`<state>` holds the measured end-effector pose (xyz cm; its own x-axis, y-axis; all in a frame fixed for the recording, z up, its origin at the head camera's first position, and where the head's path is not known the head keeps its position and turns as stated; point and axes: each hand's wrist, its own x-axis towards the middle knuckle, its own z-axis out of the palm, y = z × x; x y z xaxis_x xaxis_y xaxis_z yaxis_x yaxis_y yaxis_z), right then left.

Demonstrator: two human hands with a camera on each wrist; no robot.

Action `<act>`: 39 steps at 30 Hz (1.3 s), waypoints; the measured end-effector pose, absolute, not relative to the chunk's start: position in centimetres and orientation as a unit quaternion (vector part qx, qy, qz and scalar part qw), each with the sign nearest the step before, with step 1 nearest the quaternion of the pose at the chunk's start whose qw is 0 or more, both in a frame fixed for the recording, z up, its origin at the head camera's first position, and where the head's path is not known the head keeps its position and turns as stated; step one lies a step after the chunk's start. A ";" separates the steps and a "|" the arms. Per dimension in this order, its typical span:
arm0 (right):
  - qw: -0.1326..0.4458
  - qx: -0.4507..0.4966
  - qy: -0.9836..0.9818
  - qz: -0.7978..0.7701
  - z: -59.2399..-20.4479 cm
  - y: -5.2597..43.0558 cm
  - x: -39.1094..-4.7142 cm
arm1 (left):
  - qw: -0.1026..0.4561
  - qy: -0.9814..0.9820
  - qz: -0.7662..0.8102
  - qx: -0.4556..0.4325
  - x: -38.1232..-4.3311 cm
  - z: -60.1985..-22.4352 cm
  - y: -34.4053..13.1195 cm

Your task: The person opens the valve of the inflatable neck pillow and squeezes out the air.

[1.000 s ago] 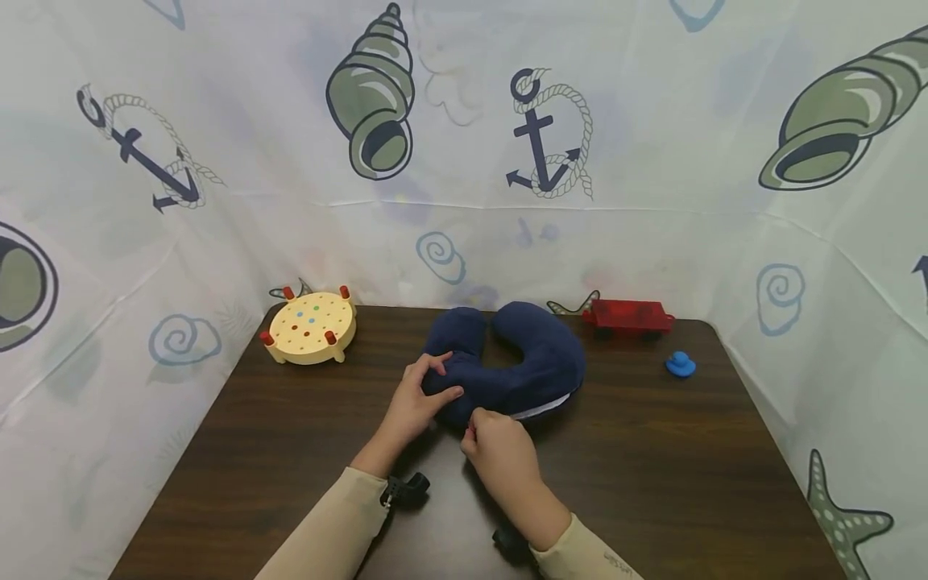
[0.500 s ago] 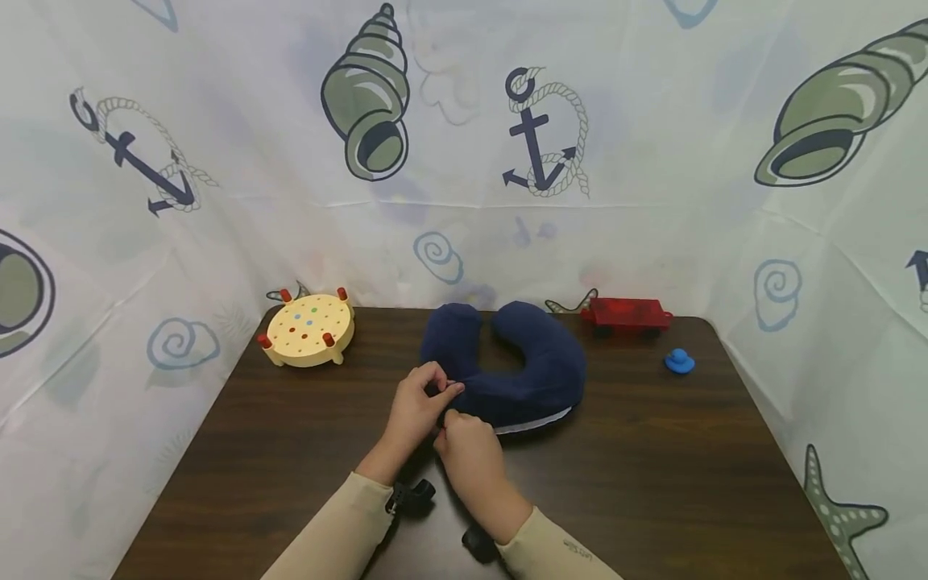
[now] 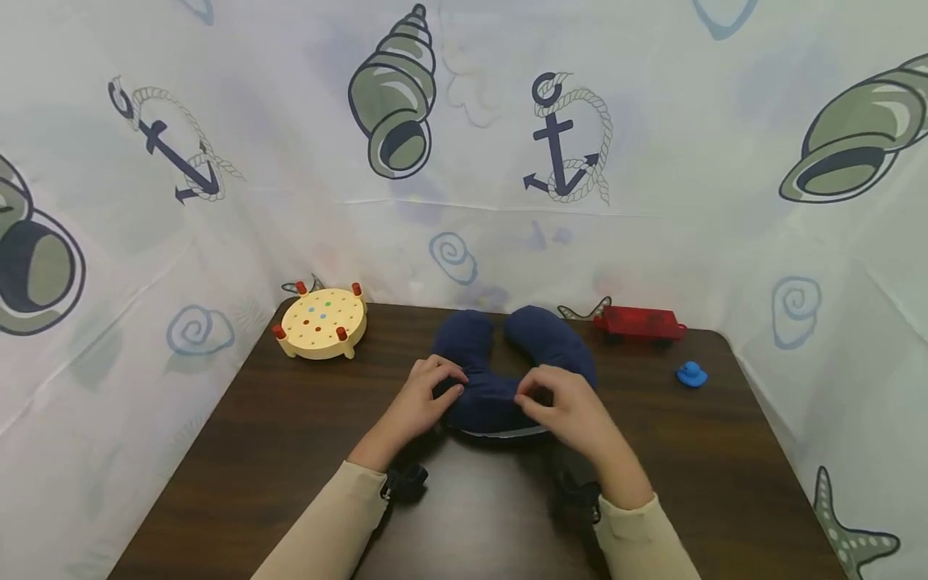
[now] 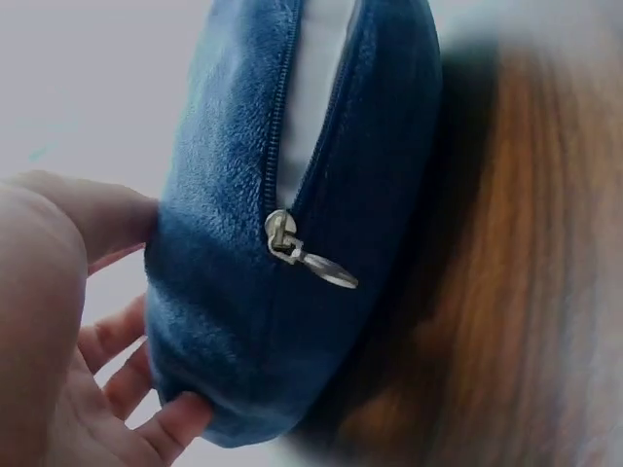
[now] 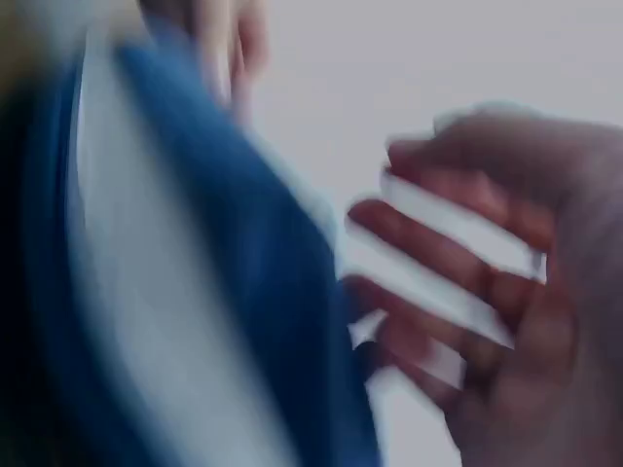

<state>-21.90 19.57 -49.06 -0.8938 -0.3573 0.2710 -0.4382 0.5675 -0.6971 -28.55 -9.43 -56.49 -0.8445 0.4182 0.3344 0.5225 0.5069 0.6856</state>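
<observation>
A navy blue U-shaped neck pillow lies on the table with its two ends toward the wall. Along its near edge a zipper is partly undone, and white lining shows in the gap. The silver zipper slider sits at one end of that gap, its pull tab hanging free. My left hand holds the pillow's left front part, thumb and fingers on the blue fabric. My right hand is over the front right part, thumb and fingers apart and nothing between them; it is blurred in the right wrist view.
A round cream toy with red-tipped pegs and coloured dots stands at the table's back left. At the back right are a red toy wagon and a small blue duck-shaped toy. A printed cloth surrounds the table.
My right hand has left the pillow's left front corner, beside my left hand, and moved right along the near edge, its fingers loosening. My left hand has stayed at the left front part.
</observation>
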 end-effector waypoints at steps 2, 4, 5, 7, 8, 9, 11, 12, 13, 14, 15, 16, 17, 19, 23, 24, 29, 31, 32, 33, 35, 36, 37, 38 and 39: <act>0.025 0.241 -0.849 0.469 -50.8 22.6 -22.9 | 0.050 -0.870 -0.407 -0.275 -28.7 -56.3 -9.6; -0.016 0.249 -0.820 0.515 -52.7 24.6 -23.7 | 0.043 -0.873 -0.397 -0.279 -28.7 -56.0 -9.4; -0.037 0.248 -0.809 0.532 -53.5 25.2 -24.0 | 0.041 -0.876 -0.389 -0.280 -28.7 -55.8 -9.3; -0.062 0.250 -0.809 0.529 -54.4 25.6 -24.3 | 0.042 -0.886 -0.367 -0.281 -28.5 -55.6 -8.8; -0.068 0.253 -0.815 0.517 -54.5 25.5 -24.3 | 0.045 -0.891 -0.354 -0.280 -28.4 -55.5 -8.6; -0.068 0.257 -0.822 0.503 -54.4 25.2 -24.4 | 0.047 -0.896 -0.342 -0.279 -28.2 -55.3 -8.4; -0.065 0.262 -0.830 0.488 -54.2 24.6 -24.5 | 0.048 -0.908 -0.308 -0.279 -27.8 -55.3 -8.2; -0.059 0.266 -0.832 0.483 -54.1 24.3 -24.6 | 0.049 -0.914 -0.286 -0.284 -27.6 -55.2 -8.1; -0.052 0.268 -0.835 0.478 -54.1 24.0 -24.7 | 0.051 -0.917 -0.265 -0.294 -27.3 -55.2 -8.0; -0.044 0.267 -0.836 0.477 -54.0 23.7 -24.7 | 0.052 -0.919 -0.245 -0.306 -27.0 -55.2 -7.9; -0.035 0.266 -0.839 0.474 -54.1 23.4 -24.8 | 0.055 -0.918 -0.231 -0.319 -26.8 -55.1 -7.8; -0.027 0.263 -0.840 0.473 -54.1 23.2 -24.8 | 0.059 -0.916 -0.216 -0.332 -26.6 -55.1 -7.8; -0.016 0.262 -0.840 0.474 -54.2 23.0 -24.8 | 0.064 -0.914 -0.204 -0.344 -26.4 -55.1 -7.7; 0.003 0.260 -0.836 0.484 -54.5 22.7 -24.9 | 0.073 -0.909 -0.196 -0.362 -26.2 -55.1 -7.7; 0.024 0.259 -0.806 0.531 -55.3 22.6 -25.1 | 0.071 -0.908 -0.199 -0.363 -26.0 -55.0 -7.7; 0.023 0.259 -0.800 0.540 -55.4 22.5 -25.2 | 0.067 -0.909 -0.201 -0.359 -25.9 -54.9 -7.8; -0.011 0.250 -0.793 0.555 -55.3 22.7 -25.4 | 0.058 -0.912 -0.225 -0.338 -26.0 -54.4 -7.7; -0.032 0.246 -0.796 0.552 -55.1 22.8 -25.4 | 0.070 -0.908 -0.238 -0.337 -26.1 -54.5 -7.6; -0.039 0.246 -0.798 0.549 -55.0 22.9 -25.4 | 0.078 -0.907 -0.242 -0.336 -26.2 -54.7 -7.6; -0.045 0.247 -0.799 0.546 -54.9 22.9 -25.4 | 0.087 -0.905 -0.247 -0.335 -26.3 -54.8 -7.6; -0.045 0.248 -0.807 0.534 -54.6 23.1 -25.3 | 0.103 -0.900 -0.263 -0.333 -26.5 -55.1 -7.4; -0.041 0.247 -0.810 0.530 -54.5 23.1 -25.2 | 0.110 -0.897 -0.273 -0.331 -26.6 -55.2 -7.3; -0.033 0.245 -0.813 0.527 -54.4 23.0 -25.2 | 0.113 -0.895 -0.283 -0.327 -26.6 -55.3 -7.3; -0.020 0.243 -0.817 0.522 -54.4 22.9 -25.1 | 0.117 -0.892 -0.294 -0.324 -26.6 -55.4 -7.2; -0.009 0.237 -0.821 0.520 -54.3 22.9 -25.0 | 0.118 -0.890 -0.302 -0.322 -26.6 -55.4 -7.2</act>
<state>-24.99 22.86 -54.33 -0.8875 -0.3986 0.2311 -0.3792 0.3470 -0.8578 -26.61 -7.17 -55.44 -0.7655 0.5012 0.4035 0.6433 0.6106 0.4619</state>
